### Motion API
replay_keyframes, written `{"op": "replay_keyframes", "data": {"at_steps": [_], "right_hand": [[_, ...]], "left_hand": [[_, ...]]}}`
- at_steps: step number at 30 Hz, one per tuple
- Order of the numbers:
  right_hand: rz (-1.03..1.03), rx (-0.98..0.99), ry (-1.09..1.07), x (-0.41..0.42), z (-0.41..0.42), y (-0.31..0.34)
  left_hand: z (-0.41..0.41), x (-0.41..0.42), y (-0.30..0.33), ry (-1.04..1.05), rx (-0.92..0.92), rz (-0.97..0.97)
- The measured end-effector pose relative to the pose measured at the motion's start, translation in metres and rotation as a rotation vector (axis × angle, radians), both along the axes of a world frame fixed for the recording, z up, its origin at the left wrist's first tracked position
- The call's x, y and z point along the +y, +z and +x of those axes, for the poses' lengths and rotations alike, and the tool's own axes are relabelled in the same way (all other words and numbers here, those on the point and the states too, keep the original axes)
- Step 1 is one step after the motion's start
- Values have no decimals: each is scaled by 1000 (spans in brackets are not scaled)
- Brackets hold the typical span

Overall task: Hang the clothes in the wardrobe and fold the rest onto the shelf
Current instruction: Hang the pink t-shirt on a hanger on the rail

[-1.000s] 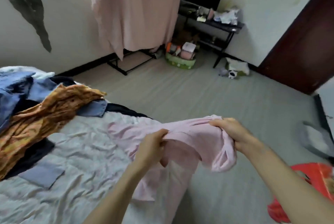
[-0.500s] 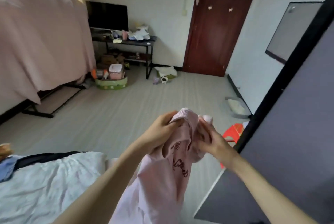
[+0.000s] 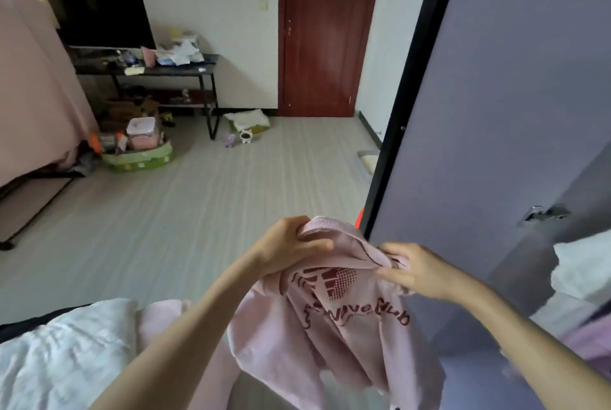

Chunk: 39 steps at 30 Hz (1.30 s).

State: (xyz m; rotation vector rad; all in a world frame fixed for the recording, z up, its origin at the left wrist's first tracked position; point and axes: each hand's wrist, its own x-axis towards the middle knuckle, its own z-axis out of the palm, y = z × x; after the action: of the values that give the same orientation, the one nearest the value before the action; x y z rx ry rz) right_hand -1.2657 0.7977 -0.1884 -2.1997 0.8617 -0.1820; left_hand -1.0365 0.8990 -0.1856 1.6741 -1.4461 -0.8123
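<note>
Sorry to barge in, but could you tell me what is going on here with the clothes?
A person is holding up a pink printed top with both hands: the left hand grips its upper edge, and the right hand pinches the fabric beside it. The top hangs in the air next to the white bedding, in front of a grey wardrobe door. It is not yet hung or folded.

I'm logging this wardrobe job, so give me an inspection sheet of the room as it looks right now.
Surface: white rumpled bed sheet, lower left.
Job's things: pink printed cotton top, held up off the bed; grey wardrobe panel at right.
Clutter: green floor basket of items; black metal TV stand strewn with papers.
Grip: left hand and right hand both clutch the top's upper edge.
Cables: nothing seen.
Surroundings: dark red wooden door, grey striped floor.
</note>
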Motion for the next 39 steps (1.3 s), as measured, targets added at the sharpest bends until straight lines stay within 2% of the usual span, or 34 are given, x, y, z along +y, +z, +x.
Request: {"op": "replay_keyframes", "data": {"at_steps": [6, 13, 17, 20, 22, 23, 26, 29, 33, 37, 39], "right_hand": [[-195, -52, -313, -17, -45, 16], [-377, 103, -524, -11, -70, 27], [-420, 217, -555, 0, -81, 33], [-676, 423, -554, 1, -85, 41], [-742, 539, -538, 3, -89, 42], [-719, 587, -550, 4, -92, 41], [-602, 621, -650, 11, -107, 35], [-520, 392, -790, 18, -125, 36], [-349, -102, -974, 39, -151, 44], [-271, -311, -1025, 61, -173, 54], [-283, -420, -1010, 67, -177, 62]], "left_hand": [[-11, -29, -13, -168, -389, 88], [7, -41, -19, -144, -675, 151], [12, -47, -9, -88, -691, 143], [11, -54, 4, -14, -686, 164], [7, -56, 9, 21, -660, 149], [2, -57, 9, 33, -617, 125], [-22, -58, 6, 72, -335, -38], [-52, -60, 4, 60, -159, -213], [-102, -69, 10, -206, -51, -313], [-179, -76, 24, -488, 162, -350], [-216, -80, 26, -597, 169, -354]]}}
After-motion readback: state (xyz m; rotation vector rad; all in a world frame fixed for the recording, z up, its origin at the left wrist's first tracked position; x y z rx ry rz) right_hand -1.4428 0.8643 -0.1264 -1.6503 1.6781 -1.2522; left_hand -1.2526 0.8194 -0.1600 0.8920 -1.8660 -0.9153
